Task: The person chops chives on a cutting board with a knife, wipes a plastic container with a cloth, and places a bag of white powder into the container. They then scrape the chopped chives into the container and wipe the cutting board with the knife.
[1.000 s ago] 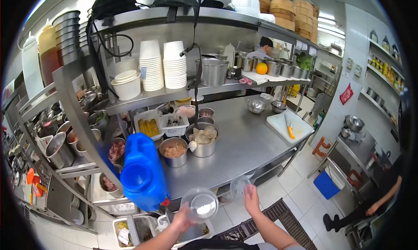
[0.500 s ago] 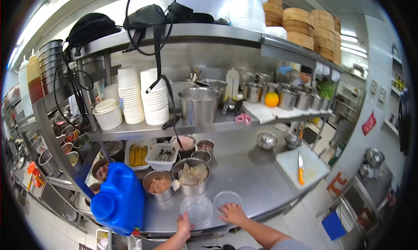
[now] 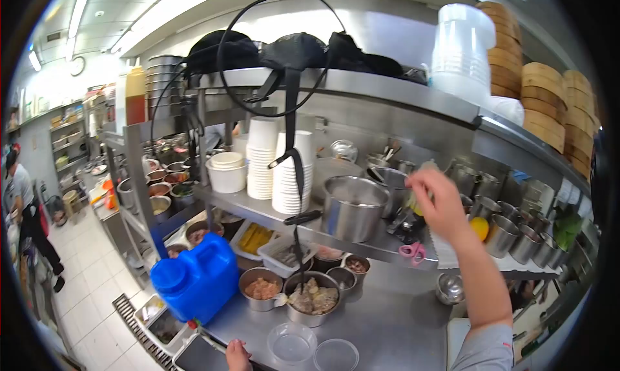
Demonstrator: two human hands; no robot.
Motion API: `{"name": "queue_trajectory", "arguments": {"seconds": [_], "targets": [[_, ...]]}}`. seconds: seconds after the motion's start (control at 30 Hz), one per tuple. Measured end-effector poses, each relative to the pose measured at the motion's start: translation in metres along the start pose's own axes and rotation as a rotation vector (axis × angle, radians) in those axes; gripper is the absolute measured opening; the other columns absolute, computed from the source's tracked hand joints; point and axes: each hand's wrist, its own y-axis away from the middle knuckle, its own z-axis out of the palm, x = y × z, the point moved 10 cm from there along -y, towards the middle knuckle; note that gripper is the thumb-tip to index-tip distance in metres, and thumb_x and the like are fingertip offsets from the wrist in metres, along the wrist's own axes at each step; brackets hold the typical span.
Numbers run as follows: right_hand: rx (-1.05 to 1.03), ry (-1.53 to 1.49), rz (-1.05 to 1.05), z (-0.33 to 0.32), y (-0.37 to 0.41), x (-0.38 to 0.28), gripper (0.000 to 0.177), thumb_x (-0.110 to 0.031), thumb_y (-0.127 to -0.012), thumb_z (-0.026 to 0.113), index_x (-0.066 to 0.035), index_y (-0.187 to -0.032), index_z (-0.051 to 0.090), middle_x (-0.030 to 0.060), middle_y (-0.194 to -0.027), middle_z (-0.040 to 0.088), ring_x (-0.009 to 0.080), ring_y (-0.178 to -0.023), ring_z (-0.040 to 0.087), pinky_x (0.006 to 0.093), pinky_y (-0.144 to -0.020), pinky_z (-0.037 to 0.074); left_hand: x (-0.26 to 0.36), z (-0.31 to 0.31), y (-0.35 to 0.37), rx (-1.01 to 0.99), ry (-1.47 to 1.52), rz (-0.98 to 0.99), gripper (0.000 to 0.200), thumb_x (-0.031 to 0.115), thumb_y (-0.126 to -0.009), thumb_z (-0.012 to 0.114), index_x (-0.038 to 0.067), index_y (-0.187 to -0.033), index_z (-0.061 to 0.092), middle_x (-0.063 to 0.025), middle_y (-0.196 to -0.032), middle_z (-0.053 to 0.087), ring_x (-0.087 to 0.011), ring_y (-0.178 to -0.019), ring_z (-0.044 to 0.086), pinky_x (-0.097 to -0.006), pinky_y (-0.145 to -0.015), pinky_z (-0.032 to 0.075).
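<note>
Steel counter (image 3: 403, 306), tiled kitchen floor (image 3: 87, 261), right hand (image 3: 439, 203) narrowly open, left hand (image 3: 237, 356), grip unclear

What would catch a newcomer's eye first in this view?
Probably the big blue jug, bright against the steel at the left end of the counter. Next, the right hand, raised in front of the middle shelf, above the pink-handled scissors. Then the bamboo steamers, stacked at the upper right.

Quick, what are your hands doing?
Left hand: by the tub, curled, nothing seen in it.
Right hand: over the shelf, fingers bent; can't tell if it holds anything.
</note>
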Motion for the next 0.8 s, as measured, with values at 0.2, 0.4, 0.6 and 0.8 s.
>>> {"name": "queue_trajectory", "arguments": {"seconds": [0.2,0.4,0.6,0.8], "targets": [[-0.252,0.606,0.417,0.065,-0.122,0.229,0.017,-0.007,-0.087,0.059,0.002,-0.096,0.071,0.0188,-0.101,0.072,0.0386,-0.089,0.069,0.0472,-0.076,0.054,0.001,-0.063,0.026,0.113,0.136,0.012,0.021,0.021,-0.102,0.051,0.007,-0.108,0.065,-0.0002,-0.072,0.05,-0.0113,-0.064,0.047,-0.0257,-0.058,0.04],[-0.879,0.415,0.79,0.156,-0.057,0.258,0.027,-0.021,-0.078,0.065,-0.009,-0.1,0.076,0.0144,-0.099,0.074,0.0287,-0.089,0.071,0.044,-0.075,0.055,-0.008,-0.156,0.076,0.259,-0.419,0.357,0.022,0.022,-0.099,0.054,0.009,-0.112,0.066,0.0004,-0.073,0.05,-0.0106,-0.062,0.046,-0.0249,-0.056,0.039],[-0.922,0.38,0.943,0.178,-0.027,0.304,0.041,-0.033,-0.083,0.065,-0.014,-0.119,0.072,0.0138,-0.128,0.066,0.0302,-0.112,0.065,0.0382,-0.093,0.053,-0.054,-0.197,0.11,0.471,0.442,-0.23,0.027,0.028,-0.102,0.053,0.006,-0.113,0.065,0.0034,-0.073,0.051,-0.0079,-0.061,0.045,-0.0249,-0.051,0.037],[-0.378,-0.251,1.075,0.182,-0.052,0.294,0.058,-0.049,-0.087,0.067,-0.015,-0.133,0.061,0.01,-0.133,0.06,0.0313,-0.118,0.058,0.0475,-0.085,0.054,-0.047,-0.203,0.115,0.5,0.433,-0.224,0.027,0.028,-0.102,0.054,0.006,-0.115,0.064,0.0029,-0.075,0.054,-0.0078,-0.062,0.048,-0.0236,-0.053,0.039]]}}
